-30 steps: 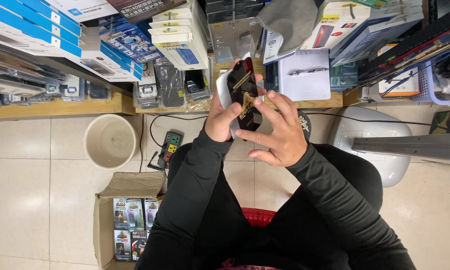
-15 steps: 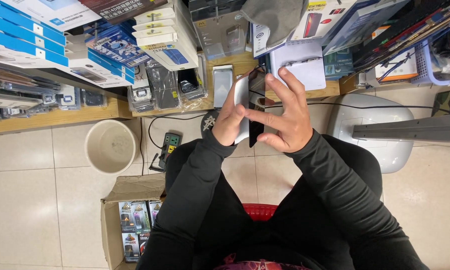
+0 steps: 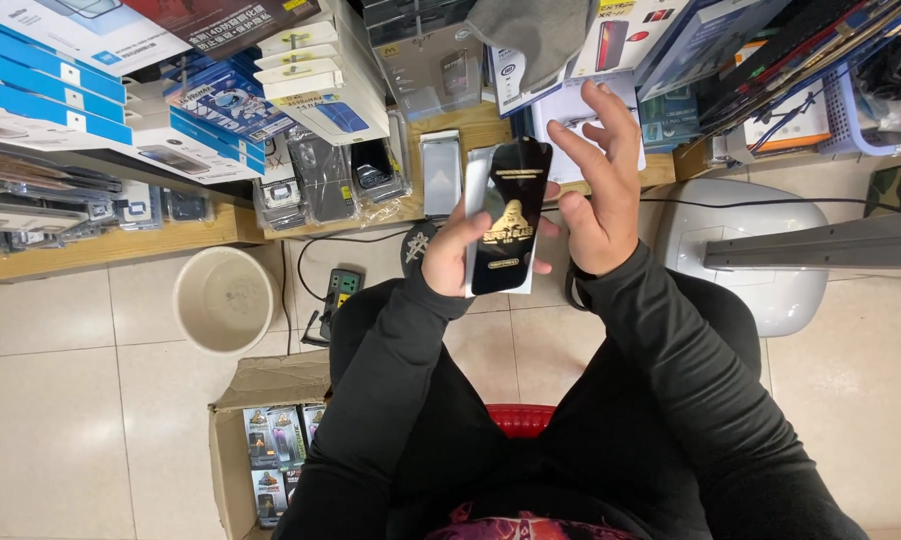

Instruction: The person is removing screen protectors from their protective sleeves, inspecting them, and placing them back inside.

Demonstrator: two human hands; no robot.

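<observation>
The left hand (image 3: 450, 255) is closed around the lower edge of a flat, black, glossy phone-shaped sheet with gold print (image 3: 508, 215), backed by a pale card or sleeve of the same outline; thumb on the front, fingers behind. It is held upright and face-on to the camera, probably so the printed front can be checked. The right hand (image 3: 598, 190) is open, fingers spread and lifted just beside the sheet's right edge, holding nothing; only the base of the palm seems to meet the sheet, though the contact is hard to judge from this angle.

Beyond the hands, a wooden shelf (image 3: 120, 245) carries stacked blue-and-white boxes (image 3: 50, 85) and clear-wrapped phone cases (image 3: 320, 180). A silver flat case (image 3: 440, 170) lies just past the left hand. Left of the left hand, on the tiled floor, stands a round cream plastic bucket (image 3: 223, 298), and nearer the body an open brown cardboard box of small packets (image 3: 260, 450). Right of the right hand sits a white rounded appliance base (image 3: 750, 260).

Half a second ago the right hand lay spread across the front of the sheet, covering most of it. Now it has come off to the side, and the black face shows in full.
</observation>
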